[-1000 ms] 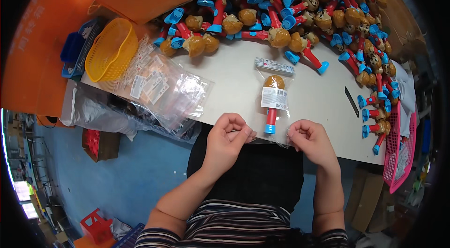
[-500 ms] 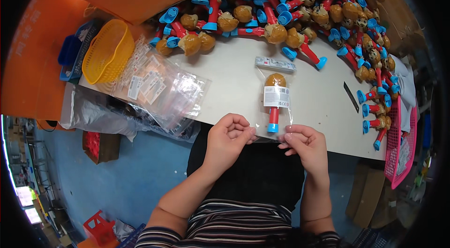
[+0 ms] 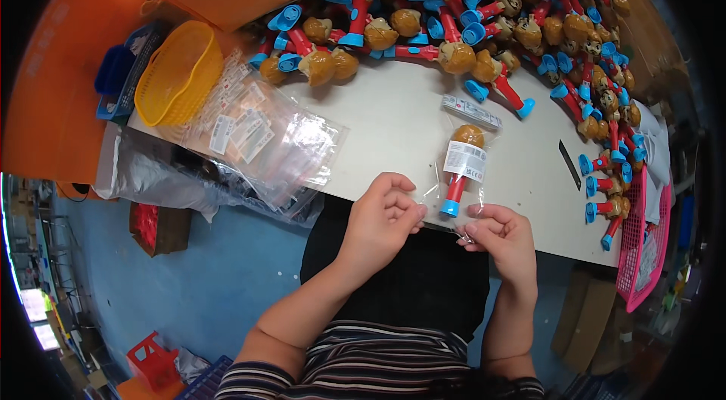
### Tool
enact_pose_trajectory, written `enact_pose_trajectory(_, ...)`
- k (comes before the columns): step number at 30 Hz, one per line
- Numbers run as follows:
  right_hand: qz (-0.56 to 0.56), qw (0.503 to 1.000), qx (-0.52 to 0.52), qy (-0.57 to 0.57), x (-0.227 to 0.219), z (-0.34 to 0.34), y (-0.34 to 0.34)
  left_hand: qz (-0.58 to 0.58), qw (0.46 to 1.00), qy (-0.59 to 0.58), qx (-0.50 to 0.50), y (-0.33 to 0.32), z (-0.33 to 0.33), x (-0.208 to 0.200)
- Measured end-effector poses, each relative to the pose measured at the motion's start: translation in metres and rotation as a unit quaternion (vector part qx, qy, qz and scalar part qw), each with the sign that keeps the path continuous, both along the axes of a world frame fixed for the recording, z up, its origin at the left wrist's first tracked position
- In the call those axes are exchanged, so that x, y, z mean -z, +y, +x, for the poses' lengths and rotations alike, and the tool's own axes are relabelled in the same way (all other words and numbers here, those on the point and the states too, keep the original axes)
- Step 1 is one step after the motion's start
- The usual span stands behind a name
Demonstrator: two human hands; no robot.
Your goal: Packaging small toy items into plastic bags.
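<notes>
A clear plastic bag (image 3: 490,162) lies on the table's front part, tilted, with a printed header strip (image 3: 470,111) across its far end. Inside it is a toy (image 3: 455,188) with a round brown head, a red stem and a blue foot; a white label (image 3: 465,160) covers its middle. My right hand (image 3: 503,237) pinches the bag's near right corner, where the film is crumpled. At the near left corner, my left hand (image 3: 384,222) is closed, thumb against curled fingers, on the film's edge; the exact contact is hard to see.
Many similar loose toys (image 3: 454,56) are heaped along the table's back and right. Flat clear bags (image 3: 280,143) lie at left beside a yellow basket (image 3: 178,75) and blue baskets (image 3: 125,79). A pink basket (image 3: 643,249) stands right; a dark strip (image 3: 569,164) lies nearby.
The bagged toy has turned from upright to tilted, its header end swinging right. Both hands appear slightly further right, still at the bag's near end; the whole view has shifted a little.
</notes>
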State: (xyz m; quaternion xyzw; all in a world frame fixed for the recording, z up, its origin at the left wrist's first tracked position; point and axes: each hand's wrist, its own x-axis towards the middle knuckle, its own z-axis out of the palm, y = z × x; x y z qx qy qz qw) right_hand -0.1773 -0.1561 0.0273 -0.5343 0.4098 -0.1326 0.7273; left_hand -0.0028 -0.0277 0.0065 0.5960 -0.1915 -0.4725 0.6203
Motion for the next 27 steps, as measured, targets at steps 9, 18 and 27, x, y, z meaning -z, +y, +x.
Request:
enact_pose_trajectory(9, 0.041, 0.998, -0.038, 0.008, 0.006, -0.014, 0.003, -0.04, 0.999, 0.022, 0.026, 0.022, 0.001, 0.005)
enact_pose_trajectory(18, 0.181, 0.94, -0.288, -0.015, 0.036, -0.026, 0.036, -0.08, 0.947, 0.253, 0.18, 0.068, -0.001, 0.039)
enact_pose_trajectory(27, 0.146, 0.898, -0.416, 0.025, 0.066, 0.023, 0.09, -0.039, 0.962, 0.269, 0.001, 0.166, 0.005, 0.073)
